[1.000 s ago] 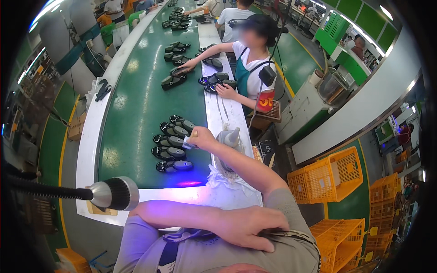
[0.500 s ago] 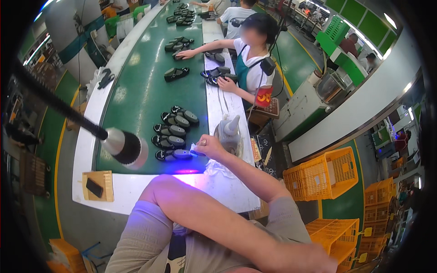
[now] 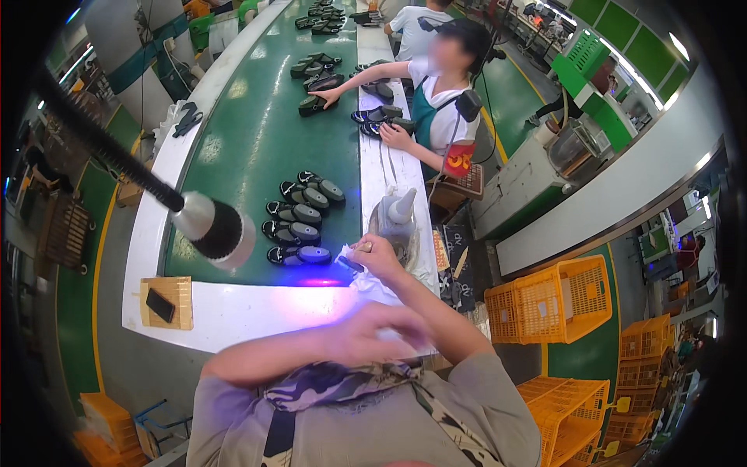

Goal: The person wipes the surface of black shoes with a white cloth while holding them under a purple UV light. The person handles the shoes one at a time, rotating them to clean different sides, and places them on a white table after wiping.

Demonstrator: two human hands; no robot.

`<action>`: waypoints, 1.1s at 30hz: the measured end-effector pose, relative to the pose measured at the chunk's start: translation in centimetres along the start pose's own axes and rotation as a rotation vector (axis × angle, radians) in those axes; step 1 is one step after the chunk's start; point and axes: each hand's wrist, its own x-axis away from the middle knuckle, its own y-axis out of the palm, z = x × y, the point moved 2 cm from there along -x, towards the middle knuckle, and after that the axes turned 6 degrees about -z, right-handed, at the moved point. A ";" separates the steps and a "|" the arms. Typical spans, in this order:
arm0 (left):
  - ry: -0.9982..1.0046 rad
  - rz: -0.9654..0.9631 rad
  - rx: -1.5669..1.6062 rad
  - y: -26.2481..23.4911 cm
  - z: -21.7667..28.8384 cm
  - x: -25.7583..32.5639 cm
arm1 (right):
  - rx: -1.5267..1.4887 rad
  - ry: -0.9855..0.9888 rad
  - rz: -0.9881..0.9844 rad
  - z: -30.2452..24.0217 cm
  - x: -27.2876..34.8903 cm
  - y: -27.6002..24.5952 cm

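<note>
At the near end of a green conveyor belt point(image 3: 249, 148), the person's right hand point(image 3: 379, 257) is curled loosely around a small pale object that is too small to identify, resting at the edge of the white worktop point(image 3: 257, 307) beside a crumpled white cloth point(image 3: 366, 284). Just left of that hand lies a dark sandal point(image 3: 299, 254) lit by a violet glow, the nearest of several pairs of dark sandals point(image 3: 299, 210) lined up on the belt. A pale squeeze bottle point(image 3: 399, 210) stands just behind the hand. The left hand point(image 3: 373, 335) is blurred, fingers spread and apart, holding nothing visible, hovering above the worktop close to the body. A flexible lamp arm with a round head point(image 3: 214, 226) reaches in from the left. A wooden tray holding a dark phone point(image 3: 161, 305) sits at the worktop's left end. Farther along the belt, a co-worker point(image 3: 436, 101) in a white shirt reaches toward more sandals. Yellow crates point(image 3: 556, 300) stand at the right.
</note>
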 end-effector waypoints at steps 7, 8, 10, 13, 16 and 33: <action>-0.335 1.169 0.513 -16.9 -24.3 17.4 | -0.184 -0.055 0.055 -7.1 -6.6 -0.3; -0.369 1.257 0.589 -18.0 -26.0 17.9 | -0.175 -0.050 0.057 -7.1 -6.7 -0.3; -0.432 1.430 0.738 -20.5 -28.3 18.5 | -0.159 -0.045 0.058 -6.6 -6.2 0.0; -0.351 1.263 0.877 -25.1 -32.9 19.1 | -0.204 -0.058 -0.027 -5.3 -5.3 0.8; -0.151 1.232 0.853 -26.6 -32.0 15.3 | -0.133 -0.029 -0.009 -3.8 -3.9 0.7; -0.485 1.862 0.720 -33.4 -30.1 10.8 | -0.113 0.113 0.049 1.4 -3.9 -1.4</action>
